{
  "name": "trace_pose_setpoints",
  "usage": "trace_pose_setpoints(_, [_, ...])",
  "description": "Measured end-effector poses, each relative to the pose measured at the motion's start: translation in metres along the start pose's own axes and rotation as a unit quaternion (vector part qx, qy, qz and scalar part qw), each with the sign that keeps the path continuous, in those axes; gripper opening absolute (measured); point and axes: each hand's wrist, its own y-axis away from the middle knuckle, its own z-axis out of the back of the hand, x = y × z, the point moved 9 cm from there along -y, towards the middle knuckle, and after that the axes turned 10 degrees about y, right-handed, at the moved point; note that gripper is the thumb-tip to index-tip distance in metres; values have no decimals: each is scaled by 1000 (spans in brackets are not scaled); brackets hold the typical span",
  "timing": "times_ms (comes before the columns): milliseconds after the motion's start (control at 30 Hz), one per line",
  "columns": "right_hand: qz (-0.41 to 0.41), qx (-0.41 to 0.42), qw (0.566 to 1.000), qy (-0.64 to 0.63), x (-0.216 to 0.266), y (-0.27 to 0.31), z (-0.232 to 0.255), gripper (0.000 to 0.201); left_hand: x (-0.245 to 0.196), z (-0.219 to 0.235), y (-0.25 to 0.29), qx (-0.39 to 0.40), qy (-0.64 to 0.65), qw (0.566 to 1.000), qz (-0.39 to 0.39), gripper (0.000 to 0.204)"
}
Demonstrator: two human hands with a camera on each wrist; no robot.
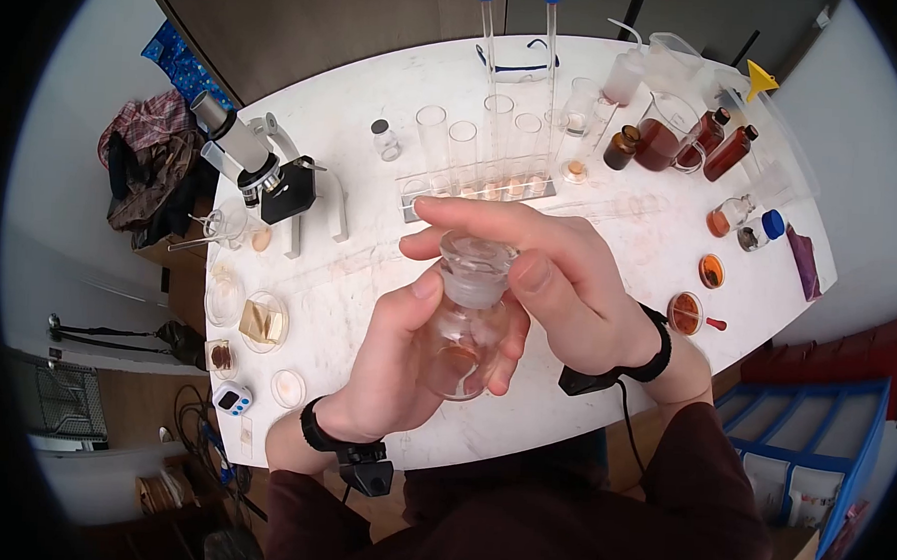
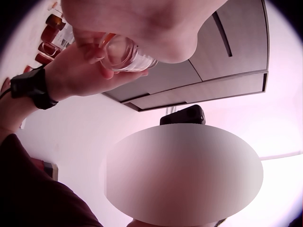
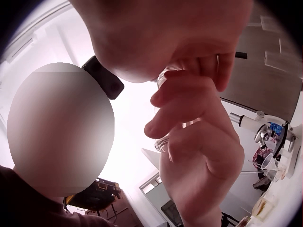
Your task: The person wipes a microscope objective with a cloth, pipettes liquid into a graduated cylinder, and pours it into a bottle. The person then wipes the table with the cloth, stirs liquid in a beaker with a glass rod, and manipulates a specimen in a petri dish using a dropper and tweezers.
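Observation:
In the head view a small clear glass bottle (image 1: 457, 355) stands upright between both hands, over the near part of the white table. My left hand (image 1: 390, 353) grips its round body, thumb along the shoulder and fingertips showing on the far side. A wide clear glass stopper (image 1: 478, 253) sits at the bottle's neck. My right hand (image 1: 578, 286) holds the stopper, thumb at its right side and fingers reaching behind it. The left wrist view shows the bottle's glass base (image 2: 118, 52) from below. In the right wrist view the hands cover most of the glass.
Behind the hands is a rack (image 1: 482, 196) of test tubes. A microscope (image 1: 273, 177) stands at the left, with petri dishes (image 1: 287, 388) and a timer (image 1: 232, 399) nearer. A jug of reddish liquid (image 1: 665, 134), brown bottles (image 1: 622, 147) and small jars (image 1: 761, 231) occupy the right.

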Motion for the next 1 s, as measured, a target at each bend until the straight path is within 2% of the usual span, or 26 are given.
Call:
trace_pose_setpoints(133, [23,2,999,46,-5,-5,8,55,-1,0,1,38,-14,999,-2,70])
trace_pose_setpoints(200, [201,-36,961,186,20,-3,12,48,-13,-1,0,-4,-69,996,-52,69])
trace_pose_setpoints(233, [200,-40,961,189,21,-3,15,48,-13,-6,0,1,-69,996,-49,69])
trace_pose_setpoints(300, [184,-27,966,178,22,-3,16,43,-23,-6,2,-27,-114,988,-103,66])
trace_pose_setpoints(333, [182,-30,966,179,21,-1,17,43,-22,-5,2,-25,-113,988,-100,66])
trace_pose_setpoints(400, [181,-43,971,153,20,-1,20,45,-33,0,5,-34,-172,971,-163,60])
trace_pose_setpoints(433, [181,-44,971,153,20,-2,19,45,-32,1,3,-33,-173,971,-162,60])
trace_pose_setpoints(500, [196,-96,959,181,25,0,25,38,-38,0,3,-48,-277,936,-213,53])
trace_pose_setpoints(533, [196,-97,959,181,26,1,26,38,-38,4,1,-47,-278,936,-212,53])
trace_pose_setpoints(567, [220,-115,943,223,34,4,26,41,-48,0,6,-41,-400,872,-279,50])
trace_pose_setpoints(600, [244,-133,924,265,41,7,26,43,-53,-10,11,-34,-513,788,-339,47])
trace_pose_setpoints(733, [228,-160,912,302,44,11,27,45,-59,-12,15,-57,-507,765,-392,48])
trace_pose_setpoints(800, [242,-161,912,290,43,13,25,45,-63,-17,18,-64,-547,719,-425,50])
trace_pose_setpoints(833, [242,-161,912,290,43,14,25,45,-63,-17,18,-63,-547,719,-424,50])
trace_pose_setpoints(900, [245,-135,895,347,42,16,19,57,-64,-21,19,-56,-576,689,-437,51])
trace_pose_setpoints(1000, [247,-137,895,345,41,18,16,53,-64,-28,21,-50,-593,667,-449,52])
